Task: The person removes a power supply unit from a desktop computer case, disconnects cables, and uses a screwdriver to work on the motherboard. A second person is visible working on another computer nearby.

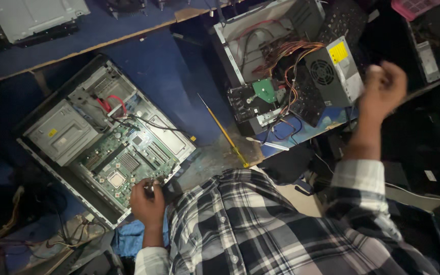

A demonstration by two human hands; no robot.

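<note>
The open case [105,137] lies on the blue worktop [169,71], side panel off, motherboard [126,163] exposed and cables attached; I judge the stripping partly done, the board not yet out. The left hand [147,201] rests at the board's 5 o'clock edge, fingers [151,187] curled together on a small part I cannot make out. A yellow screwdriver [223,131] lies untouched. The second case [286,66] sits at 1 o'clock; above it hovers the right hand [383,89], blurred, seemingly a loose empty fist.

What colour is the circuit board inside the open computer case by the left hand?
Green; the circuit board shows best in the head view.
</note>
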